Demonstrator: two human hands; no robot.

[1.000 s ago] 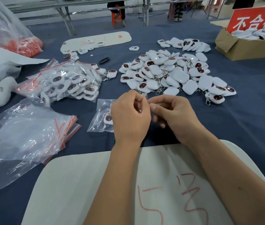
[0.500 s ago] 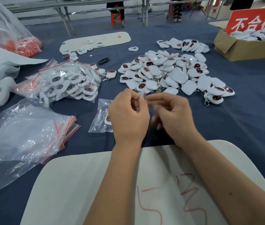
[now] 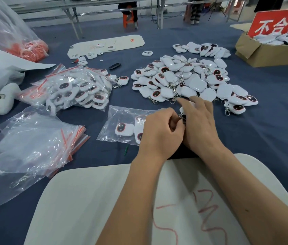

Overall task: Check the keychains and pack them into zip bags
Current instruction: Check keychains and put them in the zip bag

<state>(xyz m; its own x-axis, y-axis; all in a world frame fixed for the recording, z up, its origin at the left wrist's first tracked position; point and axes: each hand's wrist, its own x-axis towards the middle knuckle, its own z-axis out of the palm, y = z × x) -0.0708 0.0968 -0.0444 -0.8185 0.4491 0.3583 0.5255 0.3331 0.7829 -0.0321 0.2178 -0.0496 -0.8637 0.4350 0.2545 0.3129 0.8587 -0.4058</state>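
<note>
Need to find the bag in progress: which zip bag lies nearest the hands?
The small zip bag touching the left hand, holding just a few keychains. The stuffed bag pile lies farther back-left, and the empty bag stack sits far left.

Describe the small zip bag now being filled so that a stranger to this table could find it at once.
Start from the blue tablecloth, at the big loose keychain heap. Come nearer, to the left hand. The zip bag lies flat just left of it, holding only a few keychains, unlike the stuffed bags beyond.
</note>
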